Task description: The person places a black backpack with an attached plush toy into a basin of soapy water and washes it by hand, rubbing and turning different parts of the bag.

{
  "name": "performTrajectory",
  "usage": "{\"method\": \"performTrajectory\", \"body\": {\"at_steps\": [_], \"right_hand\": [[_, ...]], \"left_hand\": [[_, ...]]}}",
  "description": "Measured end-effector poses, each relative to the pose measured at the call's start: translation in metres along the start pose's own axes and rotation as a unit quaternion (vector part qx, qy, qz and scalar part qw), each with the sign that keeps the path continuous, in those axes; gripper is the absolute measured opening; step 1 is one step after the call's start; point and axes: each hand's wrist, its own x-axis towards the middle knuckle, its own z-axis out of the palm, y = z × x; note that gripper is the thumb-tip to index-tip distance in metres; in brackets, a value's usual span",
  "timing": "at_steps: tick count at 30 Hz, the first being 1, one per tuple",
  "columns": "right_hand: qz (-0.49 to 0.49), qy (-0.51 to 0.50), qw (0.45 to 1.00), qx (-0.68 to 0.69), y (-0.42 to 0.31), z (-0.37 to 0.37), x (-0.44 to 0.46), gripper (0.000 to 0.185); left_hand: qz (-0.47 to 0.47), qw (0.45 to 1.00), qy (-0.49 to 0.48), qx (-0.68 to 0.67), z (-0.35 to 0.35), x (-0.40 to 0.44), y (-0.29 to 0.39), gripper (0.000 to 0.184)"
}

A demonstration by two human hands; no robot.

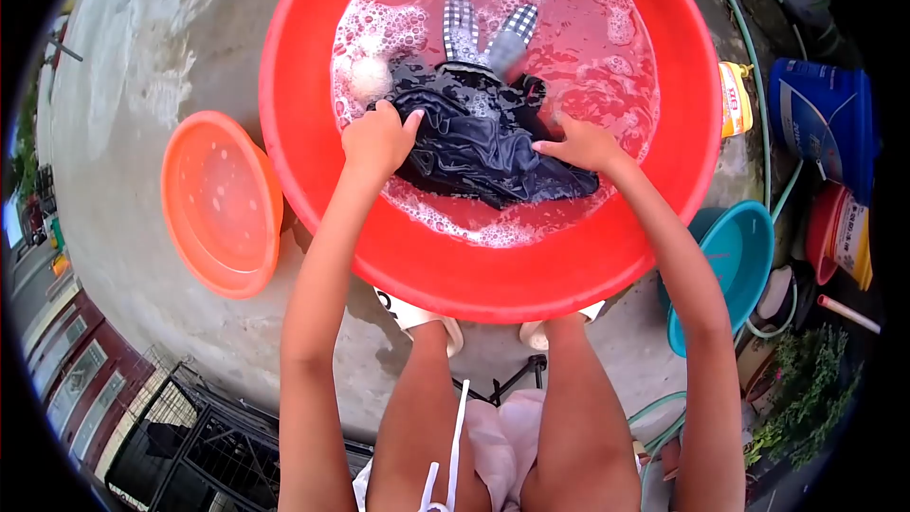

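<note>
A large red basin (483, 289) holds sudsy water with white foam (408, 28) along its edge. In the water lies a wet, dark navy garment (483, 156), bunched and partly under the surface. Two pieces of checkered cloth (462, 28), shaped like long ears, stick out beyond its far side. My left hand (379, 137) is closed on the garment's left edge, thumb pointing inward. My right hand (583, 144) grips its right side, with some fingers hidden by cloth and water. A pale round lump (370, 79), of a kind I cannot make out, sits beside my left hand.
An orange basin (270, 246) with cloudy water stands left on the wet concrete. To the right are a teal basin (758, 270), a blue bucket (820, 123), a yellow-and-white packet (735, 100) and a green hose (758, 66). A black wire cage (204, 436) is at lower left.
</note>
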Motion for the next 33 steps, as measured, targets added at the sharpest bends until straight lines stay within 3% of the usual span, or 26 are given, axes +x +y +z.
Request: {"method": "performTrajectory", "body": {"at_steps": [3, 6, 8, 11, 14, 16, 18, 20, 21, 23, 26, 28, 30, 32, 33], "right_hand": [[0.042, -0.016, 0.998, -0.051, -0.034, 0.028, 0.000, 0.066], [0.055, 0.007, 0.998, -0.038, -0.038, 0.055, 0.009, 0.053], [0.059, 0.029, 0.997, -0.032, -0.036, 0.054, 0.011, 0.055], [0.041, 0.056, 0.991, 0.113, -0.001, 0.030, 0.012, 0.046], [0.047, 0.078, 0.960, 0.265, 0.043, 0.011, 0.022, 0.033], [0.030, 0.117, 0.940, 0.318, 0.040, -0.011, 0.016, 0.022], [0.027, 0.133, 0.928, 0.347, 0.026, -0.039, 0.004, 0.017], [0.020, 0.125, 0.923, 0.364, 0.031, -0.054, 0.005, 0.015], [0.037, 0.107, 0.904, 0.412, 0.023, -0.066, -0.005, 0.015], [0.033, 0.066, 0.874, 0.480, 0.014, -0.088, -0.024, 0.015], [0.028, 0.011, 0.834, 0.551, -0.001, -0.117, -0.057, 0.027], [0.021, 0.010, 0.813, 0.582, -0.007, -0.127, -0.072, 0.033], [-0.009, 0.026, 0.864, 0.503, 0.002, -0.121, -0.075, 0.031], [-0.028, 0.018, 0.944, 0.328, 0.022, -0.113, -0.067, 0.032], [-0.018, 0.035, 0.973, 0.229, 0.035, -0.105, -0.058, 0.028]], "left_hand": [[0.012, 0.994, -0.078, -0.069, 0.011, -0.011, 0.010, 0.058], [0.027, 0.996, -0.031, -0.076, 0.055, -0.019, 0.012, 0.048], [0.068, 0.987, -0.062, -0.132, 0.065, -0.009, 0.003, 0.049], [0.162, 0.939, -0.144, -0.268, 0.054, 0.007, -0.027, 0.044], [0.224, 0.914, -0.073, -0.330, 0.036, 0.012, -0.055, 0.038], [0.110, 0.903, -0.166, -0.380, 0.003, 0.013, -0.058, 0.040], [0.177, 0.865, -0.049, -0.468, -0.003, 0.017, -0.055, 0.039], [0.151, 0.868, -0.029, -0.472, -0.023, 0.031, -0.053, 0.039], [0.120, 0.839, -0.045, -0.529, -0.047, 0.025, -0.045, 0.039], [0.044, 0.799, -0.053, -0.597, -0.099, 0.009, -0.025, 0.039], [0.009, 0.718, -0.058, -0.694, -0.120, 0.002, -0.030, 0.038], [0.004, 0.700, -0.070, -0.710, -0.112, 0.003, -0.039, 0.038], [-0.014, 0.726, -0.056, -0.686, -0.102, 0.001, -0.038, 0.034], [-0.014, 0.769, -0.060, -0.636, -0.086, -0.002, -0.028, 0.036], [0.033, 0.858, -0.040, -0.512, -0.053, 0.011, -0.040, 0.040]]}}
